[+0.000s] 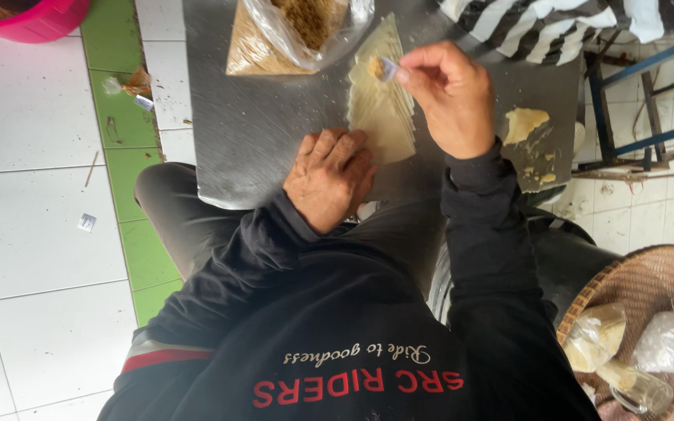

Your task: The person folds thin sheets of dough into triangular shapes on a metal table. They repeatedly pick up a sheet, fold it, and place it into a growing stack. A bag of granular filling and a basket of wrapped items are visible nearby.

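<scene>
A pale triangular stack of thin dough sheets (381, 109) lies on a metal tray (251, 117). My left hand (331, 175) rests flat on the tray, its fingers touching the stack's near left corner. My right hand (450, 97) hovers over the stack and pinches a small spoon (384, 68) carrying brown crumbly filling above the top sheet. A clear plastic bag of the same brown filling (306, 23) sits on the tray at the far edge.
A smear of yellowish paste (524, 123) lies on the tray's right side. A woven basket (649, 288) with plastic-wrapped items stands at the lower right. A pink tub (33, 19) is at the top left. A blue metal frame (641, 101) stands at the right on a white tiled floor.
</scene>
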